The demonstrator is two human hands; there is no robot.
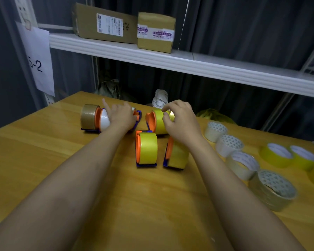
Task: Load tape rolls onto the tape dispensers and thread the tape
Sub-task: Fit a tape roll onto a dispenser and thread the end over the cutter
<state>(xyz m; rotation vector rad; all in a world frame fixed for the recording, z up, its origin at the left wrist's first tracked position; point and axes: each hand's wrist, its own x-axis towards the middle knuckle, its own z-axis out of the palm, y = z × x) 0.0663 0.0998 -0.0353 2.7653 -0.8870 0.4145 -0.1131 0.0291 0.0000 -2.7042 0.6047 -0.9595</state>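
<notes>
Four dispensers looked loaded, spare rolls [228,144] unused. Left hand [122,115] rested on white-roll dispenser [105,120], fingers loose; right hand [179,118] pinched far yellow roll [159,122], threading likely unfinished.

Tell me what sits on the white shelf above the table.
Two cardboard boxes stand side by side on the shelf: a long box with a white label, and a smaller box with a printed tape band. Anything behind them is hidden.

Single head-worn view, wide-angle.
Looking forward and down from close above the table [43,160], both hands near centre, shelf [188,64] overhead.
</notes>
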